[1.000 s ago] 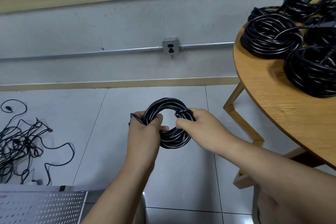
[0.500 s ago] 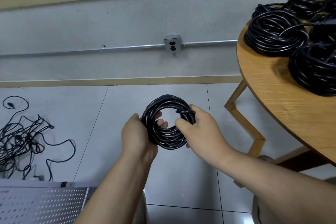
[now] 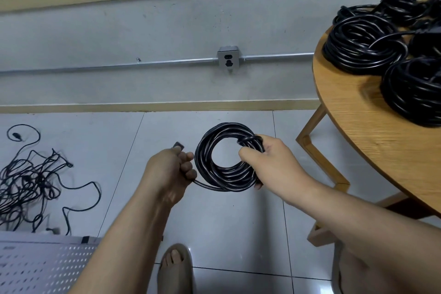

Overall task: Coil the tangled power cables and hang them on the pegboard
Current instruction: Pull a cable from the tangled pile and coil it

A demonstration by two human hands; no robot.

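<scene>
A black coiled power cable hangs in the air over the floor tiles. My right hand grips the coil's right side, fingers wrapped round the strands. My left hand has its fingers curled round the cable's loose end, whose plug sticks out above the fist, left of the coil. A white pegboard lies at the bottom left. A tangle of thin black cables is spread on the floor at the left.
A round wooden table at the right carries several coiled black cables. A wall socket on a metal conduit sits on the grey wall ahead. A sandalled foot is below the hands.
My left hand has let go of the coil's left side and pulled the cable's free end out to the left. My right hand keeps its grip on the coil.
</scene>
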